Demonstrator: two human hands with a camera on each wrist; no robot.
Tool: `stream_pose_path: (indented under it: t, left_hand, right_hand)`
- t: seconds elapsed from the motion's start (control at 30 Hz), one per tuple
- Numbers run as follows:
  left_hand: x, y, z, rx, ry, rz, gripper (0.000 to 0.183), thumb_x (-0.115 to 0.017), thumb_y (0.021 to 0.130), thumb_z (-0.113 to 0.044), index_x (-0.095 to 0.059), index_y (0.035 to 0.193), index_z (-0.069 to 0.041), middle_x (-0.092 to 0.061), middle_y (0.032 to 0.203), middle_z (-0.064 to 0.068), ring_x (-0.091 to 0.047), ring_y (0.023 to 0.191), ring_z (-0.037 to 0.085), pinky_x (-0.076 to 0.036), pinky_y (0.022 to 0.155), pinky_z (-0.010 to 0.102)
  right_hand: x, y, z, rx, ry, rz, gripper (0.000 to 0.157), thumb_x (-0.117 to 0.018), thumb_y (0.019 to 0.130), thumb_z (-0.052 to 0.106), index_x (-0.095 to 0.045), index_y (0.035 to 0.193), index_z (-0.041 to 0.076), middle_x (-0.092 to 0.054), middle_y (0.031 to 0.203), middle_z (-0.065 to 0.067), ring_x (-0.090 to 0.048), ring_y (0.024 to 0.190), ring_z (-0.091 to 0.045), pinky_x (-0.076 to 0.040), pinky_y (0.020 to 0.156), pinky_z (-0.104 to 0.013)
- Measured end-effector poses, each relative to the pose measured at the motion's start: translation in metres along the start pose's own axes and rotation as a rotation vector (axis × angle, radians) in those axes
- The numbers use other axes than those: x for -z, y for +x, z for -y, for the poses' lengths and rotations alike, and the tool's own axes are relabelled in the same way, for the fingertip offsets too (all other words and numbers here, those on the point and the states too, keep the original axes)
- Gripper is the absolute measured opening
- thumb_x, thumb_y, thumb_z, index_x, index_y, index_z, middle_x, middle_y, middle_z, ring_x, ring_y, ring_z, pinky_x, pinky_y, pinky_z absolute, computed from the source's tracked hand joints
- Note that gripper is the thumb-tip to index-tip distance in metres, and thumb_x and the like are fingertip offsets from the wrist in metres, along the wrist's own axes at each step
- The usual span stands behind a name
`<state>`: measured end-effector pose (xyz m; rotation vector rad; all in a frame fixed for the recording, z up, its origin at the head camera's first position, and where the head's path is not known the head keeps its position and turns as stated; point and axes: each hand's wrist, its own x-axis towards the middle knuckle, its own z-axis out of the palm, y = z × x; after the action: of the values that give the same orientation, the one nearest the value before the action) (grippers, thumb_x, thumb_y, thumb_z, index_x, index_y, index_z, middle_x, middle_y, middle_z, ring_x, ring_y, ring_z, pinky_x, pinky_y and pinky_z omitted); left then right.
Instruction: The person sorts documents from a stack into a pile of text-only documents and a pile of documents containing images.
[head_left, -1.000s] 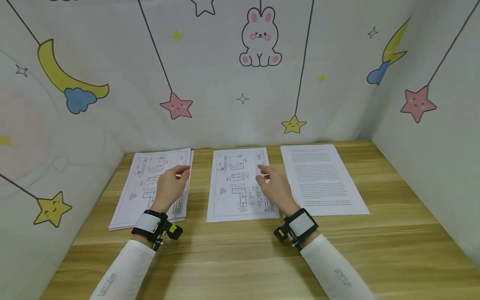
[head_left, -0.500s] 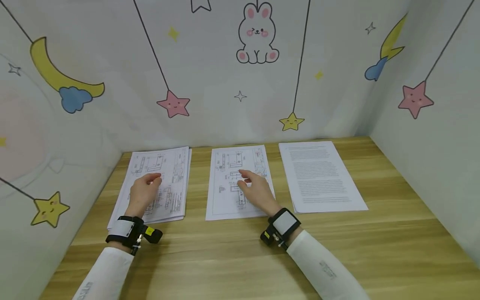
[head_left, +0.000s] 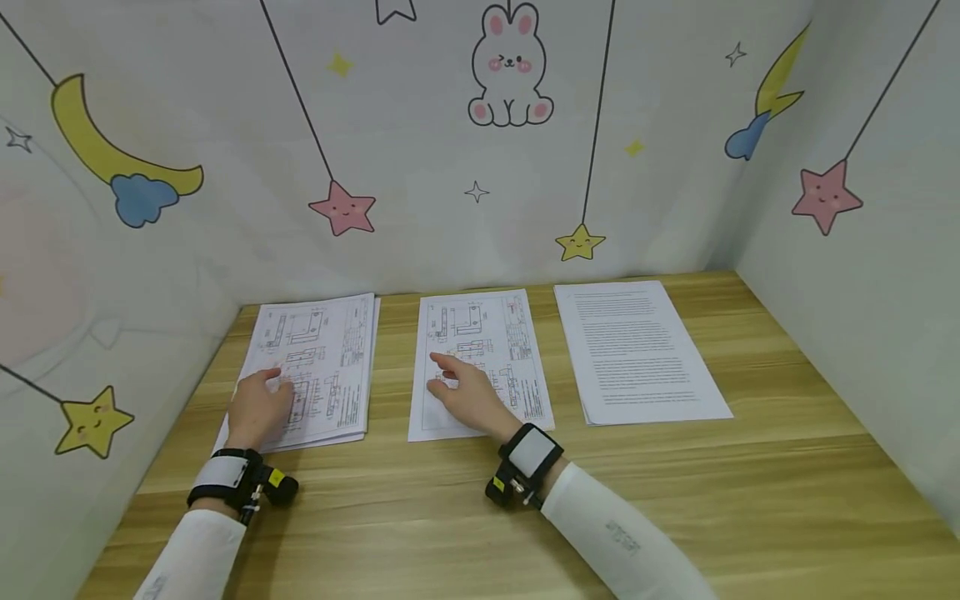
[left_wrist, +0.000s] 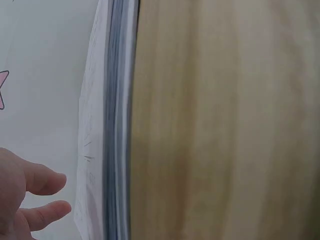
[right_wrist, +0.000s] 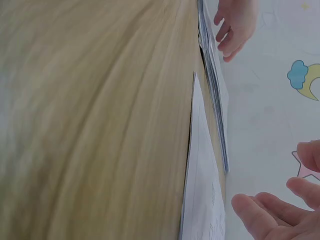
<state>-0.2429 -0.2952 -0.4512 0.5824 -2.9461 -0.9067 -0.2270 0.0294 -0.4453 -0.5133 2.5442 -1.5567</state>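
Observation:
My left hand [head_left: 257, 408] hovers over the left part of a thick stack of technical drawings [head_left: 348, 358], thumb and fingers apart with nothing between them. In the left wrist view the hand [left_wrist: 35, 200] shows above the stack's layered edge [left_wrist: 119, 125]. Over a thinner pile of drawings [head_left: 525, 350] in the middle is my right hand [head_left: 471, 396], its fingers spread and holding nothing. The right wrist view shows this hand [right_wrist: 280, 215] raised off the middle drawings [right_wrist: 202, 175]. Part of each pile is hidden beneath the hands.
Sheets of printed text [head_left: 637, 358] lie on the right of the wooden table [head_left: 420, 517]. A white cloth wall [head_left: 420, 150] with cartoon stars, a moon and a rabbit closes off the back and sides. Both wrists carry strapped cameras.
Both hands have moved left and a little nearer: the left from the stack's right side to its left part, the right from the middle pile's right edge across it. The papers lie unmoved.

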Motion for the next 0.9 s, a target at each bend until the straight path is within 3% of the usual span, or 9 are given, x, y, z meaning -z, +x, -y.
stream_pose_path:
  t: [0.17,0.5,0.73,0.9]
  left_hand:
    - [0.004,-0.001,0.005,0.02,0.028,0.049,0.066,-0.044,0.097,-0.023,-0.025,0.151,0.01,-0.008,0.157,0.041,-0.009,0.146,0.06,-0.013,0.117,0.07]
    - [0.004,-0.002,0.01,-0.01,0.172,0.089,0.08,-0.049,0.096,-0.031,-0.016,0.149,0.019,-0.018,0.144,0.05,-0.019,0.134,0.063,-0.018,0.108,0.072]
    - [0.002,-0.004,0.009,-0.036,0.188,0.161,0.083,-0.048,0.097,-0.036,-0.013,0.148,0.02,-0.005,0.147,0.052,-0.004,0.139,0.065,-0.007,0.11,0.077]
    - [0.002,-0.007,0.009,-0.066,0.184,0.187,0.085,-0.047,0.098,-0.037,-0.012,0.149,0.02,-0.006,0.147,0.051,-0.004,0.14,0.062,-0.005,0.111,0.077]
  right_hand:
    - [-0.019,0.002,0.008,-0.031,0.083,0.077,0.062,-0.056,0.099,0.023,-0.033,0.155,0.011,-0.045,0.151,-0.022,-0.053,0.135,-0.036,-0.045,0.109,-0.047]
    - [-0.05,0.006,0.017,-0.129,0.26,0.139,0.076,-0.058,0.097,0.027,-0.016,0.16,0.016,-0.034,0.157,-0.024,-0.043,0.142,-0.039,-0.039,0.115,-0.048]
    - [-0.06,0.012,0.018,-0.187,0.381,0.148,0.076,-0.059,0.098,0.026,-0.017,0.16,0.016,-0.03,0.159,-0.026,-0.04,0.144,-0.038,-0.036,0.117,-0.048]
    - [-0.066,0.016,0.019,-0.209,0.437,0.15,0.075,-0.059,0.098,0.028,-0.018,0.16,0.015,-0.031,0.158,-0.028,-0.041,0.144,-0.036,-0.036,0.117,-0.048]
